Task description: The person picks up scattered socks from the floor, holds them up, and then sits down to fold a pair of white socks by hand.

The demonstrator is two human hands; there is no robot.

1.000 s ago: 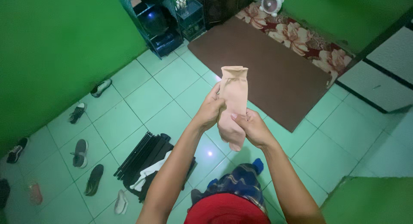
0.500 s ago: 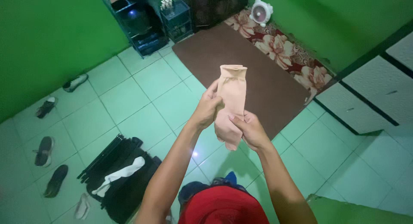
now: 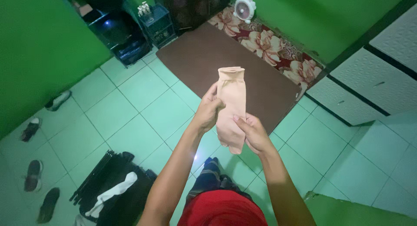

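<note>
A beige sock (image 3: 231,95) stands upright in front of me, cuff at the top, toe end drooping below. My left hand (image 3: 207,111) pinches its left side at about mid-height. My right hand (image 3: 254,132) grips the lower part from the right, thumb pressed on the fabric. Both hands are raised over the green tiled floor (image 3: 130,113), in front of my red shirt (image 3: 221,211).
A brown mat (image 3: 204,56) and a floral rug (image 3: 269,46) lie ahead, with a small white fan (image 3: 244,9) beyond. A black folded rack with a white sock (image 3: 113,193) lies lower left. Shoes (image 3: 32,174) line the left wall. White cabinets (image 3: 373,74) stand on the right.
The view has swung left and down, so the room shifts in frame. Both hands keep the same grip on the beige sock, which hangs much as before.
</note>
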